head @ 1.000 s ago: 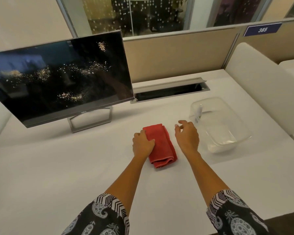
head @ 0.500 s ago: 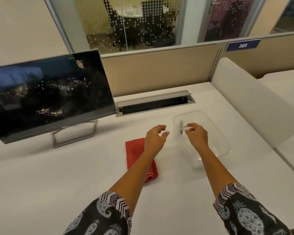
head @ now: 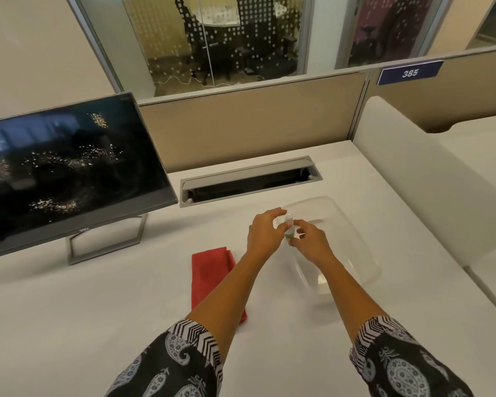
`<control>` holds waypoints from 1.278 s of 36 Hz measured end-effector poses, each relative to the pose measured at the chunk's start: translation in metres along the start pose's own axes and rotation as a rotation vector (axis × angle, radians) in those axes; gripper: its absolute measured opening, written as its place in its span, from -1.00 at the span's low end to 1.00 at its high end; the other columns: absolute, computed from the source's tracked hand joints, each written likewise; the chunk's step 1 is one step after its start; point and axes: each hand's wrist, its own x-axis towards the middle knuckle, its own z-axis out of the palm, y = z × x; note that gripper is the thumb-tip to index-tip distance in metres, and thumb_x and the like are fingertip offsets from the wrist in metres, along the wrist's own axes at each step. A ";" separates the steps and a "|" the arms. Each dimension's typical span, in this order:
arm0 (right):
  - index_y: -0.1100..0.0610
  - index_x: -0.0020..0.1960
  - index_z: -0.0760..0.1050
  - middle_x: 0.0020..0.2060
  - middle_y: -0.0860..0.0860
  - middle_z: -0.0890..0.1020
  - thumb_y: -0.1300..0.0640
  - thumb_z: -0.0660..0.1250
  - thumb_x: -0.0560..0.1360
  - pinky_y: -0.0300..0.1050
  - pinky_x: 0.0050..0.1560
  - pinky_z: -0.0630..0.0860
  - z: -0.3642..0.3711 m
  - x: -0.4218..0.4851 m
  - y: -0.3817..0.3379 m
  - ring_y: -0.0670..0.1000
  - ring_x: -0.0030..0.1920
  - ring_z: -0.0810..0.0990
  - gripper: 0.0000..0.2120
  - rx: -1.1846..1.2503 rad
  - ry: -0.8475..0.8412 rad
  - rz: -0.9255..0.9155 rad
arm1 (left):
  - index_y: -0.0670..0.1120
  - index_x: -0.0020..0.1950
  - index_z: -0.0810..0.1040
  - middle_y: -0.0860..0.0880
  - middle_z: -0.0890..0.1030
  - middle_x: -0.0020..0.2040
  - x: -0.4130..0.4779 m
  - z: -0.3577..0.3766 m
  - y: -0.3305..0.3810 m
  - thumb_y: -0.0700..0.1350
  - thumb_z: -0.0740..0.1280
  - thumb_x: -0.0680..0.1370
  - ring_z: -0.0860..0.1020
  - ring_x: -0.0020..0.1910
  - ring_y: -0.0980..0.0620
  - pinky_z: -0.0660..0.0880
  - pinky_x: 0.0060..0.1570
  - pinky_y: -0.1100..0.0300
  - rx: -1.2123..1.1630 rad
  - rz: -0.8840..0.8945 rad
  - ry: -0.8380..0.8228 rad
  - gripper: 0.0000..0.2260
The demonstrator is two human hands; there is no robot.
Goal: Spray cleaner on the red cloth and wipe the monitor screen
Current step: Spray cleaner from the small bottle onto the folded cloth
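A small clear spray bottle (head: 289, 228) with a green label is upright, pinched in my right hand (head: 309, 239) over the near-left rim of a clear plastic tub (head: 352, 242). My left hand (head: 262, 234) is just left of the bottle with fingers loosely curved toward its cap; contact is unclear. The folded red cloth (head: 208, 272) lies flat on the white desk (head: 98, 310), partly under my left forearm. The dark monitor screen (head: 69, 170), speckled with light spots, stands at the left on a grey stand.
A grey cable slot (head: 249, 181) with its lid raised sits in the desk behind the tub. A beige partition (head: 241, 130) runs along the back. A white rounded divider (head: 418, 190) closes the right side.
My left hand left the red cloth and moved right to the bottle. My right hand reached into the tub and lifted the spray bottle. The view tilted up and to the right.
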 end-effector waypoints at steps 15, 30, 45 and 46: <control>0.11 0.35 0.45 0.25 0.09 0.59 -0.01 0.37 0.56 0.01 0.24 0.49 -0.011 0.006 -0.002 0.11 0.16 0.59 -0.59 0.104 0.062 -0.110 | -0.06 0.34 0.55 -0.01 0.48 0.41 0.004 -0.009 0.028 -0.05 0.27 0.63 0.43 0.39 -0.05 0.33 0.36 0.05 -0.220 0.050 -0.037 -0.70; 0.14 0.31 0.46 0.13 0.06 0.62 0.02 0.39 0.54 -0.02 0.23 0.53 -0.019 -0.049 -0.057 0.08 0.14 0.59 -0.61 0.242 -0.002 -0.372 | -0.15 0.40 0.45 -0.04 0.57 0.31 -0.031 -0.099 0.055 -0.11 0.17 0.67 0.52 0.29 0.06 0.46 0.24 0.14 -0.526 0.190 -0.274 -0.68; 0.20 0.23 0.53 -0.05 0.08 0.66 0.09 0.39 0.56 -0.34 -0.14 0.47 0.060 -0.093 -0.104 0.00 -0.13 0.60 -0.71 0.178 0.203 -0.459 | -0.17 0.18 0.58 -0.05 0.66 0.13 -0.069 -0.140 0.017 -0.17 0.22 0.65 0.63 0.04 0.15 0.59 0.02 0.25 -0.679 0.067 0.070 -0.80; 0.20 0.23 0.53 -0.04 0.09 0.66 0.10 0.39 0.56 -0.38 -0.16 0.45 0.064 -0.095 -0.106 -0.01 -0.13 0.59 -0.70 0.169 0.219 -0.462 | -0.18 0.19 0.59 -0.06 0.67 0.13 -0.071 -0.140 0.016 -0.16 0.23 0.64 0.64 0.03 0.15 0.59 0.05 0.22 -0.687 0.054 0.098 -0.79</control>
